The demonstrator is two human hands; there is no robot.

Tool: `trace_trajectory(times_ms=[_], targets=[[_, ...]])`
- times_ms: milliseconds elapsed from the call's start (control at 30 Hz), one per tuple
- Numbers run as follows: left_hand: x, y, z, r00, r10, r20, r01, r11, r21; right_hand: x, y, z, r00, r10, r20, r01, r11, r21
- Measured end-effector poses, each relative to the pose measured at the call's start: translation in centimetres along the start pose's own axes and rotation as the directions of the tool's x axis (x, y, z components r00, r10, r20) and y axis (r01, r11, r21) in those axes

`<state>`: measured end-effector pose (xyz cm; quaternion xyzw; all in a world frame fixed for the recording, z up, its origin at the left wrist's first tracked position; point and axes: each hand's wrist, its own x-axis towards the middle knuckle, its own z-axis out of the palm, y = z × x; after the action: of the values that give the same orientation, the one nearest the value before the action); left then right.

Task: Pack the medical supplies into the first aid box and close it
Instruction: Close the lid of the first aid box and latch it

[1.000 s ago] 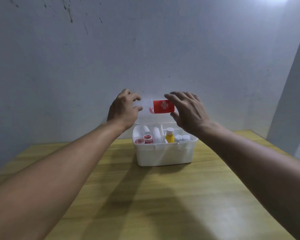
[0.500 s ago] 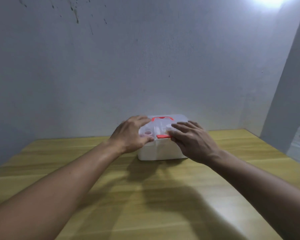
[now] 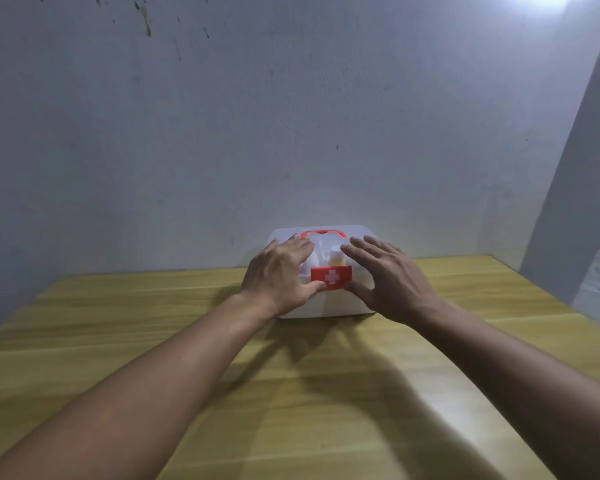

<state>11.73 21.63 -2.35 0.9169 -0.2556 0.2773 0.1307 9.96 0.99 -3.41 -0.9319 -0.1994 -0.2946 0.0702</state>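
Observation:
The white first aid box (image 3: 329, 306) stands on the wooden table near the wall, its translucent lid down. A red handle (image 3: 323, 233) lies on top of the lid, and a red latch (image 3: 331, 277) with a white cross hangs over the front edge. Through the lid I make out a yellow bottle (image 3: 336, 260) and white supplies. My left hand (image 3: 279, 275) rests flat on the lid's left side, its thumb touching the latch. My right hand (image 3: 385, 275) lies on the lid's right side, fingers spread, thumb by the latch's right end.
The yellow wooden table (image 3: 309, 393) stretches toward me, with shadows of my arms on it. A pale wall (image 3: 291, 116) rises right behind the box. A grey pillar (image 3: 575, 202) stands at the right.
The lid came down from upright onto the box. Both hands followed it down and now press on top, and the red latch has swung down over the front edge.

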Motion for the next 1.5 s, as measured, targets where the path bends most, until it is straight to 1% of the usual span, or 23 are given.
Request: trace_trajectory(times_ms=[200, 567, 667, 800, 1067, 1200, 1433, 1500], targets=[[-0.3, 0.1, 0.7, 0.995, -0.008, -0.096, 0.009, 1.0, 0.011, -0.1, 0.1, 0.5, 1.0, -0.002, -0.027, 0.002, 1.0, -0.008], [-0.4, 0.0, 0.9, 0.993, 0.002, -0.118, 0.001, 1.0, 0.019, 0.0, 0.1, 0.6, 0.997, -0.02, -0.072, 0.018, 1.0, -0.025], [-0.1, -0.1, 1.0, 0.995, -0.005, -0.096, 0.006, 1.0, 0.007, 0.3, 0.2, 0.8, 0.998, -0.016, -0.055, 0.015, 0.999, -0.032], [1.1, -0.5, 1.3, 0.998, -0.04, -0.049, 0.04, 0.999, -0.003, 1.5, 0.3, 1.0, 0.999, 0.038, 0.005, -0.038, 0.999, 0.017], [3.3, -1.9, 2.2, 0.996, -0.087, 0.0, 0.086, 0.996, -0.038, 3.7, 0.9, 2.3, 0.996, 0.088, 0.02, -0.089, 0.994, 0.055], [3.8, -2.3, 2.6, 0.995, -0.102, -0.01, 0.101, 0.993, -0.058, 4.4, 1.2, 2.8, 0.995, 0.101, 0.023, -0.102, 0.993, 0.066], [3.5, -2.3, 2.8, 0.996, -0.085, -0.018, 0.084, 0.996, -0.033, 4.2, 1.2, 3.1, 0.995, 0.102, 0.009, -0.102, 0.991, 0.082], [3.5, -2.2, 2.7, 0.995, -0.093, 0.028, 0.092, 0.996, 0.003, 4.2, 1.2, 3.1, 0.994, 0.1, 0.049, -0.104, 0.991, 0.083]])
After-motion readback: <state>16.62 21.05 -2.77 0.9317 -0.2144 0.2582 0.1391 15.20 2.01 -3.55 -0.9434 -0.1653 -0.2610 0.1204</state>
